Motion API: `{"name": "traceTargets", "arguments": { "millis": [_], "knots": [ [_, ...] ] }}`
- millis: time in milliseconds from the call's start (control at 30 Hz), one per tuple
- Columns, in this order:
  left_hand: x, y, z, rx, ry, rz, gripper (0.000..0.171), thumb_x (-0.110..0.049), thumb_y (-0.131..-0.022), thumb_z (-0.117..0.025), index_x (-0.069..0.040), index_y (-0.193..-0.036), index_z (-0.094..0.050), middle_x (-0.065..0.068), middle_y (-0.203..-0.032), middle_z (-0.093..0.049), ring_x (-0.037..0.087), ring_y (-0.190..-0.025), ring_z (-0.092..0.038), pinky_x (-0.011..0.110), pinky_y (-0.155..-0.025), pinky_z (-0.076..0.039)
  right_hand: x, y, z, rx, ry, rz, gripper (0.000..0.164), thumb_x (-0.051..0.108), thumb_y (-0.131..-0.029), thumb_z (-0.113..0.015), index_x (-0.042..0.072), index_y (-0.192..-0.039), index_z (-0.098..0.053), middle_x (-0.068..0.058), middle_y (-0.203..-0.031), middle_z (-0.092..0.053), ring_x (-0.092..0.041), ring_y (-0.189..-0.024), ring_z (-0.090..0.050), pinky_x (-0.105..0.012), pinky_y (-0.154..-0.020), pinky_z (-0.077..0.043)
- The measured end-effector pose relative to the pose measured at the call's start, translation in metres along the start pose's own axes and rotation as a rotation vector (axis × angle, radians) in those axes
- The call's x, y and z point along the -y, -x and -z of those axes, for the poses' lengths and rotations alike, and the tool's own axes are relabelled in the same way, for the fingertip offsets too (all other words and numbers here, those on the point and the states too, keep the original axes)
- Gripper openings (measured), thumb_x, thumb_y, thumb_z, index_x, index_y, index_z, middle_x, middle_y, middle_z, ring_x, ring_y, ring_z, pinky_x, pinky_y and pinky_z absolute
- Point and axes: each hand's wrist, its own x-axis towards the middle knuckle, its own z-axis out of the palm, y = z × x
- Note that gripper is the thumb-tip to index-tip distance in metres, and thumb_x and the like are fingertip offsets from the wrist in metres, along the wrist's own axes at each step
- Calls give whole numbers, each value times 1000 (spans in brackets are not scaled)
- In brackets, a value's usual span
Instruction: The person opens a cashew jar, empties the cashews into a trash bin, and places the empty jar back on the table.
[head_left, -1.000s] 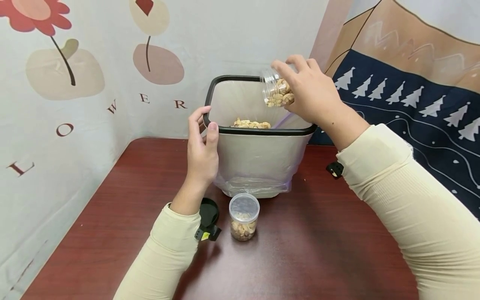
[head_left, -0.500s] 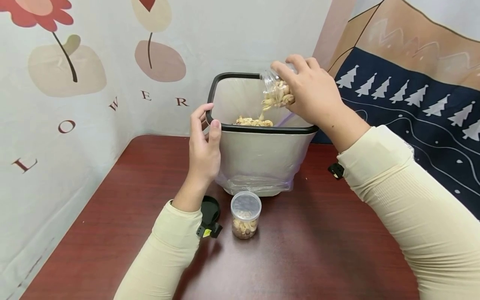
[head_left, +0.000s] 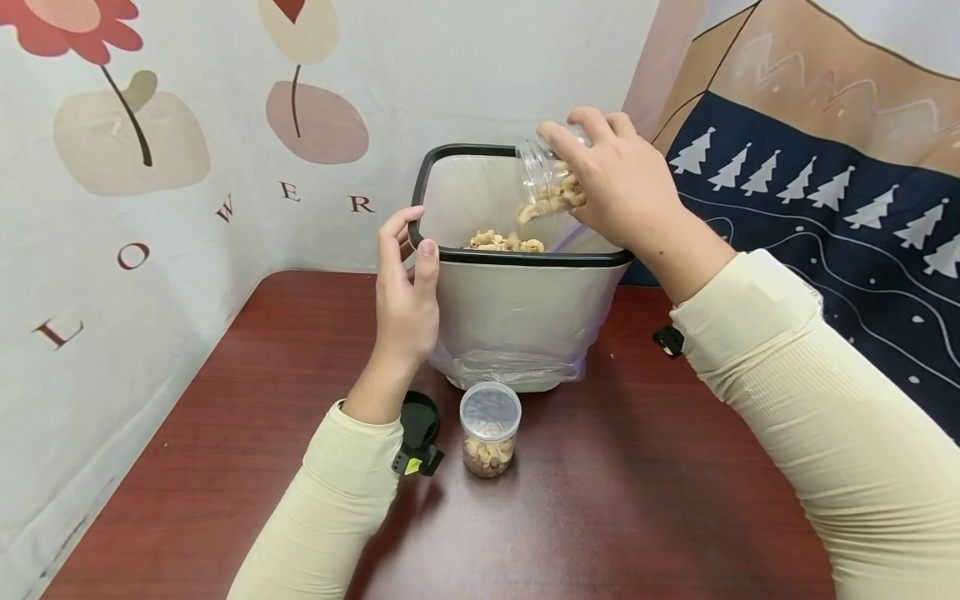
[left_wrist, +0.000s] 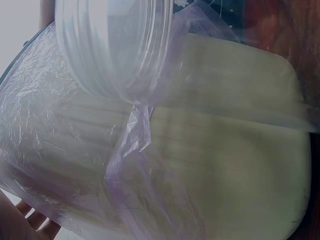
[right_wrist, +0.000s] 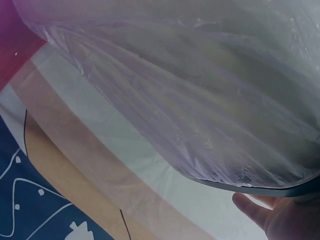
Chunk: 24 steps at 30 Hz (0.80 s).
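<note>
My right hand [head_left: 626, 183] holds a clear jar [head_left: 531, 167] tipped sideways over the bin, its mouth facing left. Pale cashew nuts [head_left: 555, 200] lie along the jar's lower side and spill at its mouth. Below, more nuts [head_left: 504, 242] are heaped inside the trash bin [head_left: 525, 308], which has a black rim and a thin bag lining. With thumb in front and fingers at the side, my left hand [head_left: 408, 308] grips the bin's near left corner. The right wrist view shows part of the right hand [right_wrist: 257, 215] past the bin's rim [right_wrist: 240, 189].
A second jar [head_left: 490, 433], lidded and partly filled with nuts, stands on the red-brown table [head_left: 600, 517] in front of the bin. Near the left wrist lies a round black lid-like piece [head_left: 420, 421]. A printed cloth wall [head_left: 450, 75] rises behind, with a navy tree-patterned cloth [head_left: 795, 208] at right.
The jar in my right hand has tipped further down, and nuts have moved to its mouth and dropped into the bin. The left hand stays on the bin.
</note>
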Motion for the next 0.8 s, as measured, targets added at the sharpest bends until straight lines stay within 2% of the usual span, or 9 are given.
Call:
{"name": "traceTargets", "arguments": {
  "millis": [267, 600, 800],
  "knots": [
    [0, 0, 0, 1, -5, 1, 77, -71, -93, -43, -11, -141, -44, 22, -128, -52, 22, -114, -48, 35, -91, -43, 1, 0, 1, 19, 7, -5, 77, 7, -82, -76, 19, -148, -38, -19, -148, -40, -46, -131, -44, -63, -80, -53],
    [0, 0, 0, 3, 2, 2, 80, -72, -93, -43, -9, -142, -43, 23, -128, -52, 20, -115, -48, 36, -92, -43, 2, 0, 1, 26, 21, 0, 80, 5, -81, -77, 20, -148, -38, -19, -149, -39, -46, -133, -43, -63, -83, -53],
    [0, 0, 0, -4, 4, 6, 81, -74, -92, -43, -9, -142, -44, 17, -126, -53, 18, -115, -48, 35, -92, -44, 2, -2, 0, 20, 29, 13, 75, 6, -83, -75, 21, -147, -39, -20, -149, -40, -47, -132, -44, -63, -87, -52]
  ]
}}
